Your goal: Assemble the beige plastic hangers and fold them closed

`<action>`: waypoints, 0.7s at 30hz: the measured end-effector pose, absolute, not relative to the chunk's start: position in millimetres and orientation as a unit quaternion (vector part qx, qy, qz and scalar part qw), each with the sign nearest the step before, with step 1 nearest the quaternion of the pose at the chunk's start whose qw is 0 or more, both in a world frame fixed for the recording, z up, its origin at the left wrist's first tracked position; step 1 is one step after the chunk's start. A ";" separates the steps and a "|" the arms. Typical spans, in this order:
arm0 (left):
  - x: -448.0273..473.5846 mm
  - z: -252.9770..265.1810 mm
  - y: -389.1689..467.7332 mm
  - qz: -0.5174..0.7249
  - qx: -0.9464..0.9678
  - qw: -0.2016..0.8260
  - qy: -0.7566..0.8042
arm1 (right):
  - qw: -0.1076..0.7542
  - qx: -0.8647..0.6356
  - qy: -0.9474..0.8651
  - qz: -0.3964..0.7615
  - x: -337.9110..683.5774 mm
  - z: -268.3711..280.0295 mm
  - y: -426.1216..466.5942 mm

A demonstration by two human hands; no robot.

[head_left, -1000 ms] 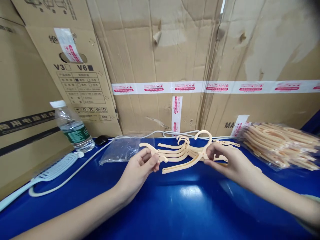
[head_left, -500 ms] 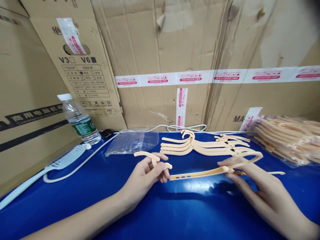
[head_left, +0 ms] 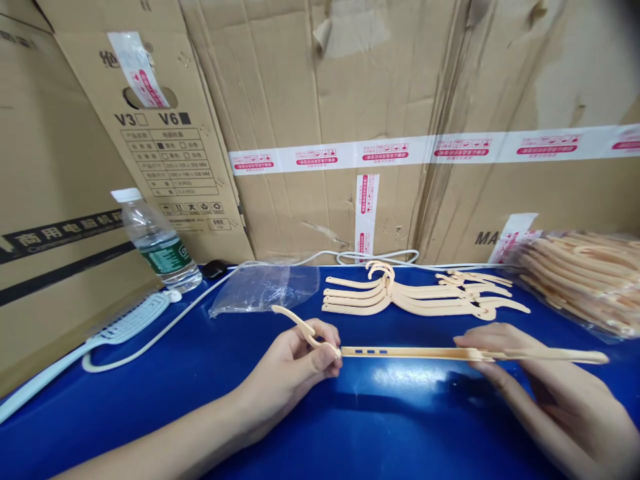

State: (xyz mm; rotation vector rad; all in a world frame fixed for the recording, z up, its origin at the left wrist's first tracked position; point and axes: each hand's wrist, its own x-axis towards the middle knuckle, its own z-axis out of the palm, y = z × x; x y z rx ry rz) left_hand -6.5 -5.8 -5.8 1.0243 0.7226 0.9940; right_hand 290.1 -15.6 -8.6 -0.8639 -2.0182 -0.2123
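Observation:
Pinched between the thumb and fingers of my left hand [head_left: 293, 363] is a small curved peach plastic hanger piece [head_left: 294, 320], one arm of it sticking up to the left. Its lower end meets the slotted tip of a peach plastic hanger [head_left: 415, 354]; whether the two are joined I cannot tell. My right hand [head_left: 547, 390] grips that hanger near its middle, with the hook part pointing off to the right. Behind my hands, several matching hangers [head_left: 357, 307] lie in a neat row, and loose small hanger pieces [head_left: 480, 277] lie by their right ends.
A bagged pile of hanger parts [head_left: 585, 277] sits at the right. A flat clear bag [head_left: 265, 288], a water bottle [head_left: 165, 250], a pale blue hairbrush [head_left: 125, 323] and a white cable [head_left: 165, 347] lie left on the blue table [head_left: 380, 440]. Cardboard boxes [head_left: 320, 87] wall the back.
The small piece has turned in my left hand, its end now against the hanger's tip. My right hand has shifted slightly right and rotated the hanger, so its hook now lies flatter.

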 end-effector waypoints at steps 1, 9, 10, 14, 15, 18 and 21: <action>-6.0 -4.8 -6.6 0.441 0.446 0.715 0.308 | 0.449 -0.342 -0.821 -0.079 292.1 -10.5 -15.5; -6.8 -2.3 -7.9 0.416 0.425 0.765 0.247 | 0.412 -0.328 -0.850 -0.025 316.0 -38.5 -9.1; -7.5 -2.6 -7.6 0.415 0.424 0.766 0.245 | 0.411 -0.339 -0.846 -0.014 316.9 -41.5 -9.7; -8.4 -3.1 -6.8 0.401 0.423 0.772 0.254 | 0.424 -0.393 -0.815 0.038 315.5 -48.7 -16.3; -8.1 -3.4 -6.7 0.397 0.424 0.773 0.255 | 0.433 -0.403 -0.805 0.043 314.7 -49.2 -17.7; -7.0 -5.9 -6.3 0.393 0.425 0.774 0.257 | 0.447 -0.398 -0.800 0.042 312.7 -49.0 -18.4; -6.3 -9.7 -5.5 0.392 0.430 0.769 0.267 | 0.434 -0.373 -0.819 0.039 310.2 -48.3 -16.1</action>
